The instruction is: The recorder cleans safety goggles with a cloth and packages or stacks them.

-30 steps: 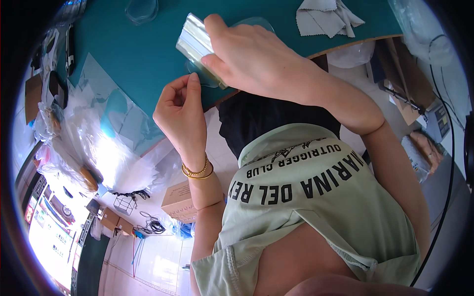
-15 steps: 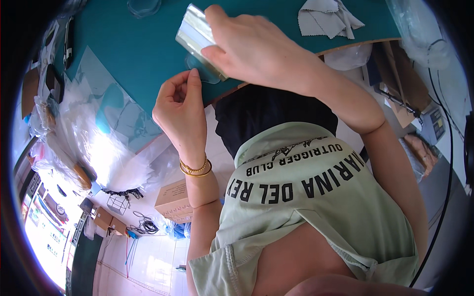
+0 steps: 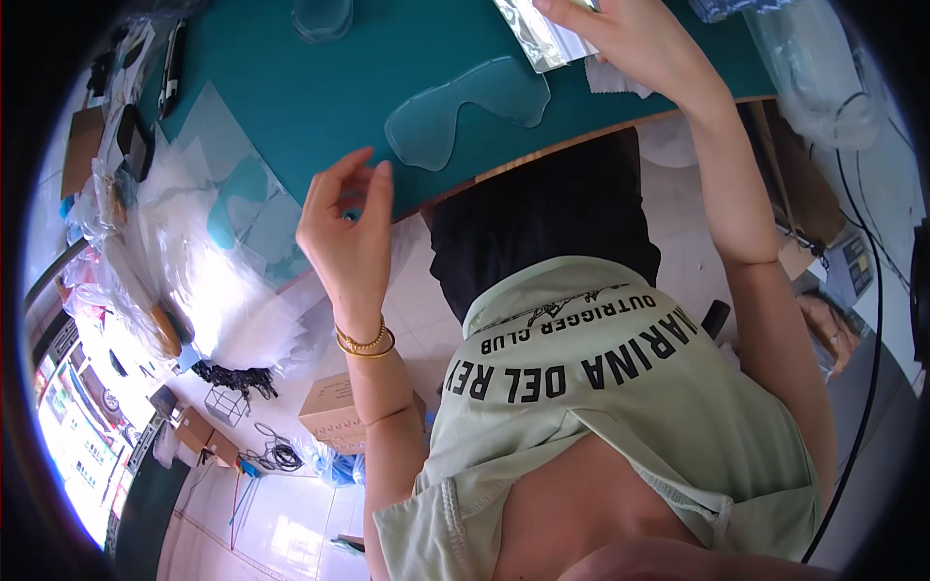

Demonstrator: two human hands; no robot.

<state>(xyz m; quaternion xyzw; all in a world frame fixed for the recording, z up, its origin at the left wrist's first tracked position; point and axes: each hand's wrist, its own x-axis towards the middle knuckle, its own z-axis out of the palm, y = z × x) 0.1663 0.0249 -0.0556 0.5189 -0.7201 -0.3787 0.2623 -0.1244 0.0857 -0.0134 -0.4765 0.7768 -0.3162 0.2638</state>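
Observation:
On the green tabletop [image 3: 262, 68] lies a clear, goggle-shaped lens [image 3: 426, 121] with a notch along its near edge. Just left of the lens, apart from it, is my left hand [image 3: 344, 228], its fingers loosely curled and the thumb held off them, with nothing visible in it. My right hand [image 3: 635, 39] grips a flat, shiny silver rectangular piece [image 3: 547, 34] above the table's right part. The upper end of that piece is cut off by the picture's edge. A grey cloth [image 3: 615, 79] with a zigzag edge shows partly below my right hand.
A rounded clear piece [image 3: 323, 17] sits at the far left of the table. Clear plastic sheets [image 3: 208, 252] spread over the left edge, near a black pen-like tool [image 3: 171, 68]. Plastic bags [image 3: 823, 77] hang at the right. A cardboard box [image 3: 334, 414] stands on the floor.
My right hand has moved right and away with the silver piece, uncovering the lens on the table. My left thumb and fingers have parted. The cloth is now mostly covered.

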